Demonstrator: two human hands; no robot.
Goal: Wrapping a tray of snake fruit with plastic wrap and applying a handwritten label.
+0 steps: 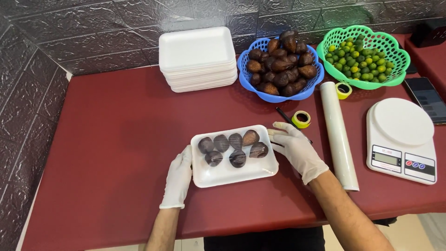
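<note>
While both gloved hands flank tray [232,174], left hand [179,179] flat on edge, right hand [295,146] open, probably touching rim: steady both sides, keep fruit [232,148] level.

Matt foam tray [223,174], scaly brown fruits [232,148], red cloth table [107,139].

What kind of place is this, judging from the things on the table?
Probably a small fruit-packing station. A stack of foam trays stands near two baskets of fruit, and a scale and a wrap roll lie by the tray that both gloved hands, left and right, touch.
</note>
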